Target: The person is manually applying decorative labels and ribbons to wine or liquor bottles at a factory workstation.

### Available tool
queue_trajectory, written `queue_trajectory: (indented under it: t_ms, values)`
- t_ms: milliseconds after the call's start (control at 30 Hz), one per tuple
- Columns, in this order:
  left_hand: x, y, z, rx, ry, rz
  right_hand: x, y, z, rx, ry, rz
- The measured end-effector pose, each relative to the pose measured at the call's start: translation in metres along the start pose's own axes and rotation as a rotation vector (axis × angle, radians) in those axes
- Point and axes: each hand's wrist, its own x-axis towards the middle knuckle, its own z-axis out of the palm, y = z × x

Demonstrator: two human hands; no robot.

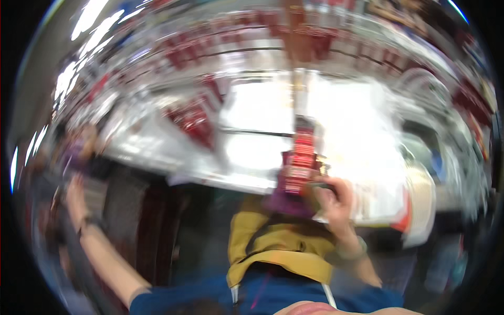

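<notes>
My right hand (338, 202) is at the table's front edge, its fingers curled beside a stack of red packs with pale print (302, 160). Something small and dark seems to sit in those fingers, but blur hides its kind. Under the red packs, a dark purple piece (289, 202) hangs over the edge. My left arm stretches far out to the left, away from the table. At its end my left hand (76, 194) is smeared by motion, near a blurred purple and brown shape (81, 147); I cannot make out its fingers.
White sheets or trays (352, 142) cover the tabletop. Clear plastic bags with dark red items (194, 123) lie left of them. Rows of dark red packs (236, 29) line the back. At the right are a pale stack (420, 197) and plastic-wrapped things (420, 142).
</notes>
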Motion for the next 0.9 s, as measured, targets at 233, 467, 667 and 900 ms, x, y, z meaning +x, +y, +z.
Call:
queue_trajectory:
  t_ms: [233,467,667,900]
  values:
    - [0.100,-0.028,0.588,-0.675,-0.953,-0.036,0.001,-0.036,-0.028,-0.082,0.042,-0.086]
    - [0.041,-0.040,0.690,-0.960,-1.160,-0.159,-0.007,-0.042,-0.039,-0.085,0.159,-0.076]
    - [0.018,-0.084,0.668,-1.098,-1.149,-0.271,-0.005,-0.041,-0.029,-0.072,0.148,-0.087]
    - [-0.017,-0.118,0.631,-1.226,-1.098,-0.411,-0.002,-0.036,-0.022,-0.095,0.123,-0.065]
